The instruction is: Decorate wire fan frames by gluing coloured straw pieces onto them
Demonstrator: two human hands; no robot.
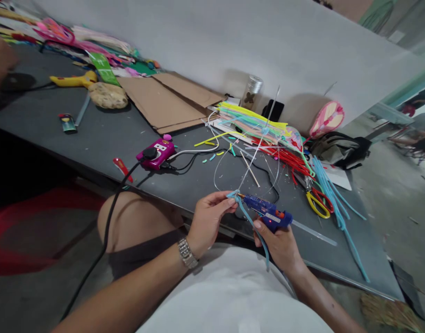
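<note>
My left hand (209, 216) pinches a light blue pipe cleaner (247, 216) that is wound around the low end of a thin wire frame (251, 167). The pipe cleaner's loose tail hangs down in front of my right hand. In my right hand (278, 244) is a blue glue gun (266, 210) with a clear glue stick (315, 232) poking from its back. Its nozzle points left and meets the blue winding beside my left fingertips; whether they touch I cannot tell. The frame's wires rise and spread above the table, with another small blue winding higher up.
Bundled pipe cleaners (259, 118), red ones (290, 159) and blue ones (332, 189) lie beyond my hands, near yellow-handled scissors (317, 205). A purple power strip (157, 153) with cords sits left. Further back are cardboard (164, 104), a stone (108, 95) and a yellow glue gun (74, 80).
</note>
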